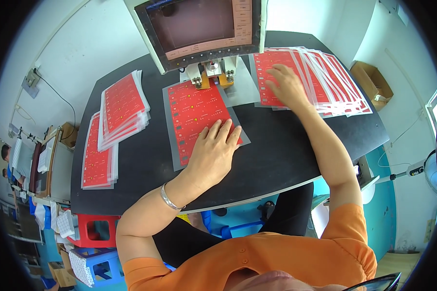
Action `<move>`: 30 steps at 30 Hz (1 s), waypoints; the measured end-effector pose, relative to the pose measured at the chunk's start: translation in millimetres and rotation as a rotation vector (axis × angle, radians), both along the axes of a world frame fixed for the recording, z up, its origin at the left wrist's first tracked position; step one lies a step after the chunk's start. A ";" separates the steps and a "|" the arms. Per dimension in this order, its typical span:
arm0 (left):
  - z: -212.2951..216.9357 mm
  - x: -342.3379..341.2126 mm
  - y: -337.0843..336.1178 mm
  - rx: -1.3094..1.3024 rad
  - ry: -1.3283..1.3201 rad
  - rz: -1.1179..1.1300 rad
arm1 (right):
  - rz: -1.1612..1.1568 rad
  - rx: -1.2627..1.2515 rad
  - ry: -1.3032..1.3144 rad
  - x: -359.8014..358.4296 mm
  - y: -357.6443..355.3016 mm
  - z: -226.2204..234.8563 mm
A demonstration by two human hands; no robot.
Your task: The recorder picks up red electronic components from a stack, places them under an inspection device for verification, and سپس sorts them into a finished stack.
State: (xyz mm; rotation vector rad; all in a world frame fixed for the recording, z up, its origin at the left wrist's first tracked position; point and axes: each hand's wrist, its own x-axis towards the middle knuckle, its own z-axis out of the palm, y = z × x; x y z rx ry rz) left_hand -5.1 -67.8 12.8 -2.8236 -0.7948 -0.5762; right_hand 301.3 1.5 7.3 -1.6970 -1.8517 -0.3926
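Observation:
A red printed sheet with a clear border (184, 119) lies on the black table, its far edge beneath the small metal head of a machine (211, 72). My left hand (212, 149) rests flat on the near right part of that sheet, fingers stretched out and slightly apart. Over at the right, my right hand (287, 86) is above the left side of a fanned stack of similar red sheets (320, 80). Its fingers are loosely bent and the thumb stands apart, with nothing visibly held. Whether the fingertips touch the top sheet, I cannot tell.
A monitor (194, 24) stands over the machine head. Two overlapping piles of red sheets (124, 104) lie on the table's left. Beyond the right edge sit a cardboard box (374, 86) and a fan (433, 172). Red (85, 220) and blue (102, 257) plastic stools stand at lower left.

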 end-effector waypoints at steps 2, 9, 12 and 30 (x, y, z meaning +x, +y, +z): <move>0.6 -0.2 -0.5 -0.001 -0.001 0.002 | 0.043 -0.004 -0.032 -13.2 3.0 -5.8; 10.9 -1.8 -3.2 -0.061 -0.002 0.026 | -0.007 -0.359 -0.170 13.1 -3.2 -0.5; 8.0 -4.7 -0.8 -0.027 -0.029 0.024 | 0.052 -0.391 -0.146 32.0 -11.9 7.4; -19.2 5.3 69.0 0.010 -0.084 0.124 | 0.044 -0.350 -0.121 29.2 -10.2 4.1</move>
